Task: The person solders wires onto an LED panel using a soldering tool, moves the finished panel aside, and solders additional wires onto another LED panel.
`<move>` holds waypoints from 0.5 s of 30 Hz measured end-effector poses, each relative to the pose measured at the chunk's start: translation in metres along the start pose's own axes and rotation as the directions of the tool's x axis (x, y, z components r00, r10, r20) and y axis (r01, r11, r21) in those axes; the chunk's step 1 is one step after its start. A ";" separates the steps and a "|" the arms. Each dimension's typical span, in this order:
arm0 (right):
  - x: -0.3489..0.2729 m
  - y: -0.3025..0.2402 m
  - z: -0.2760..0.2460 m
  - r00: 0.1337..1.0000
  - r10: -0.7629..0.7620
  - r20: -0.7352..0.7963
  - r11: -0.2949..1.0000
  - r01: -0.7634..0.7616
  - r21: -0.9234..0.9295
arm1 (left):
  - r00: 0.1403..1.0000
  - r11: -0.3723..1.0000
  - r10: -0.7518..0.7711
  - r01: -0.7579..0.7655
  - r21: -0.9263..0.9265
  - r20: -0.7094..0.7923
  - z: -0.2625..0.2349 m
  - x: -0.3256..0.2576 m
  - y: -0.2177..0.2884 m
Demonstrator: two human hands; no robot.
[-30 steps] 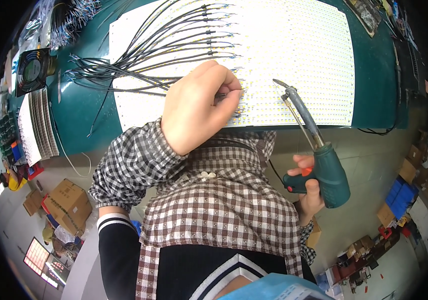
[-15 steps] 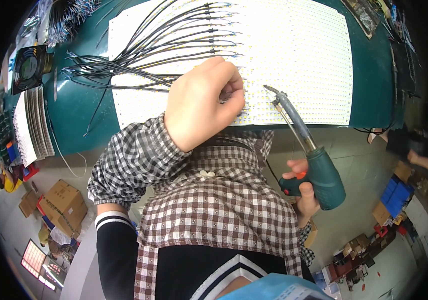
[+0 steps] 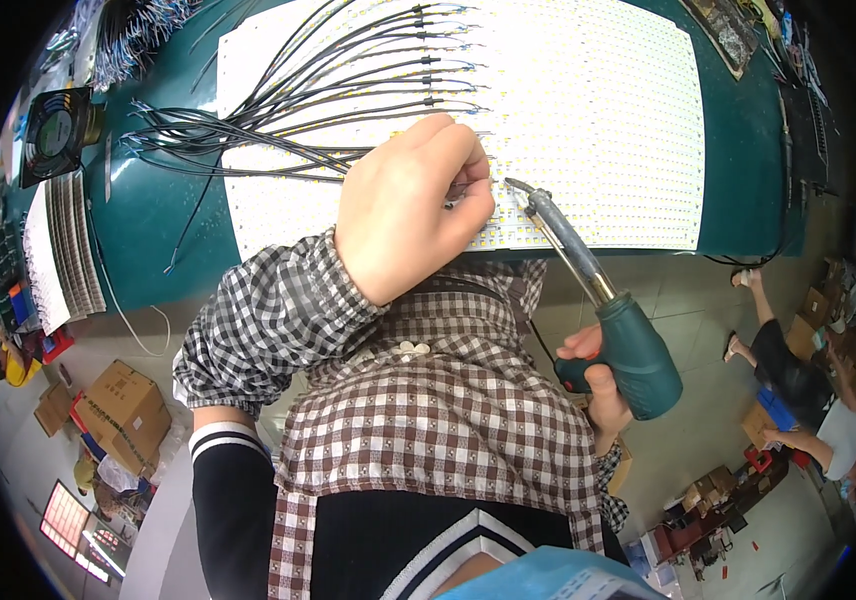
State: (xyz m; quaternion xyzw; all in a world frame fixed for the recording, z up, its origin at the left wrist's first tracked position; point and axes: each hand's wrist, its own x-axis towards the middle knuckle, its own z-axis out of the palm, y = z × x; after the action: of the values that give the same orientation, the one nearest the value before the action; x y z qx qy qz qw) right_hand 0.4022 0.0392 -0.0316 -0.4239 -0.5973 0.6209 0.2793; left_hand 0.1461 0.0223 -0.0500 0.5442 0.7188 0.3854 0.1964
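A wide white LED board (image 3: 628,130), dotted with rows of small yellowish chips, lies on the bench. Across its left part run several black cables (image 3: 278,135), their stripped ends fanned toward the board's middle. My left hand (image 3: 410,205) rests over the near part of the board, thumb and fingers pinched on the end of one cable; the grip itself is partly hidden. In my right hand (image 3: 603,400) is a green pistol-shaped soldering iron (image 3: 640,360), held by its handle below the bench edge. Its dark tip is at the board, just right of my left fingertips.
On the green bench (image 3: 148,255) are a square black fan (image 3: 58,138), a stack of strip boards (image 3: 73,250) and bundled wires (image 3: 138,50). Cardboard boxes (image 3: 128,415) stand on the floor at left. At right, another person (image 3: 808,385) is near more boxes.
The soldering iron has moved left, bringing its tip close to my left fingertips. My left hand has shifted slightly right. The other person has come further into view at right.
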 end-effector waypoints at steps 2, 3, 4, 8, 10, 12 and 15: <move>0.000 0.001 0.000 1.000 -0.008 -0.004 1.000 0.008 -0.024 | 1.000 1.000 0.001 -0.001 0.001 0.004 0.000 0.000 0.000; 0.000 0.001 -0.001 1.000 -0.007 0.010 1.000 0.008 -0.018 | 1.000 1.000 -0.001 0.001 0.001 0.003 0.000 0.001 0.000; 0.000 0.002 -0.001 1.000 -0.002 0.012 1.000 0.002 -0.008 | 1.000 1.000 0.002 -0.002 0.001 0.001 0.000 0.001 0.000; -0.001 0.003 -0.002 1.000 -0.004 0.018 1.000 0.004 0.000 | 1.000 1.000 0.008 -0.008 0.002 0.002 0.001 0.001 0.000; -0.002 0.004 -0.002 1.000 -0.005 0.028 1.000 0.005 0.005 | 1.000 1.000 0.007 -0.007 -0.002 0.002 0.001 0.001 0.000; -0.003 0.006 -0.003 1.000 -0.002 0.028 1.000 0.002 0.007 | 1.000 1.000 0.008 -0.008 -0.004 0.004 0.001 0.001 0.000; -0.003 0.008 -0.004 0.999 0.006 0.039 1.000 -0.006 -0.004 | 1.000 1.000 0.007 -0.007 0.003 0.012 0.001 0.001 0.000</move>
State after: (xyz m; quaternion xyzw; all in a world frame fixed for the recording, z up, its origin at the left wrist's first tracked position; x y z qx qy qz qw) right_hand 0.4082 0.0374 -0.0382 -0.4139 -0.6025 0.6289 0.2649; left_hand 0.1461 0.0230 -0.0504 0.5495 0.7163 0.3817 0.1984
